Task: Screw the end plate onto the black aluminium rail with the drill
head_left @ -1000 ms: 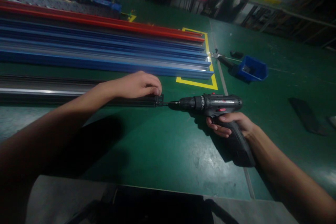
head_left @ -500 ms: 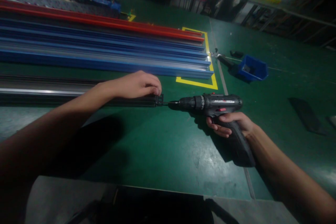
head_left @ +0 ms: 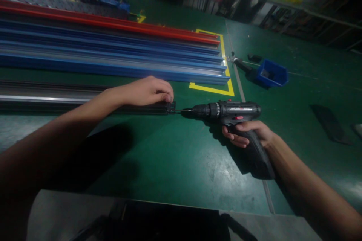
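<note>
My right hand (head_left: pixel 249 133) is wrapped round the handle of a black cordless drill (head_left: pixel 240 110), which points left. Its bit meets a small black end piece (head_left: pixel 172 107) at the right end of a long black metal profile (head_left: pixel 141 110). Over that end lies my left hand (head_left: pixel 149 91), its fingers curled down onto the end piece and the profile. The fingertips are partly hidden, and the forearm covers part of the profile. Where exactly the bit enters is too small to make out.
Beyond the black profile lie several long blue profiles (head_left: pixel 169 69) and a red one (head_left: pixel 158 26), their ends inside yellow tape (head_left: pixel 215 90). At the right are a blue bin (head_left: pixel 273 73), pliers-like tool (head_left: pixel 240 63) and a dark flat piece (head_left: pixel 329 124). The green table's (head_left: pixel 169 165) front edge is near me.
</note>
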A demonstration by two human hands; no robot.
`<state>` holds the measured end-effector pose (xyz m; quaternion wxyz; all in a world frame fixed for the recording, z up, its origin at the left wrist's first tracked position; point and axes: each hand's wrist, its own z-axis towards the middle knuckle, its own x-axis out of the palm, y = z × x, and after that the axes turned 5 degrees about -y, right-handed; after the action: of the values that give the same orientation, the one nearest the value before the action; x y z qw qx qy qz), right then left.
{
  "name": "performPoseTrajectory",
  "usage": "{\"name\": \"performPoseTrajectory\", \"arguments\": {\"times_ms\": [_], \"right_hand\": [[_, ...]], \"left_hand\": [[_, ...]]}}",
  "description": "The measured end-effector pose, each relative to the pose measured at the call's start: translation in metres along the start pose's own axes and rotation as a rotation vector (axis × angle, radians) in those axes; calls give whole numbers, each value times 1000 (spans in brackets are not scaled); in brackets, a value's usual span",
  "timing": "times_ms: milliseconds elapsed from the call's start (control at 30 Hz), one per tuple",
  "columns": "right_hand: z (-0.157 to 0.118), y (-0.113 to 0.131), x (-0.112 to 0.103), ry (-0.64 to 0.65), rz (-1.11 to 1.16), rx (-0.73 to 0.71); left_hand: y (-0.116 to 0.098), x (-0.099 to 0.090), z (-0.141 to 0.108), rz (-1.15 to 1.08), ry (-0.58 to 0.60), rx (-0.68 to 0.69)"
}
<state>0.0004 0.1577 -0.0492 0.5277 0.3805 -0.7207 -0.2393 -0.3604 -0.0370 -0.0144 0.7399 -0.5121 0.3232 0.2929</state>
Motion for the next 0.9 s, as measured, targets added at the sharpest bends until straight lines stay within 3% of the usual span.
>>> {"name": "performPoseTrajectory", "arguments": {"times_ms": [900], "right_hand": [[1,0,1,21,26,-9]], "left_hand": [[2,0,0,5,4,11]]}}
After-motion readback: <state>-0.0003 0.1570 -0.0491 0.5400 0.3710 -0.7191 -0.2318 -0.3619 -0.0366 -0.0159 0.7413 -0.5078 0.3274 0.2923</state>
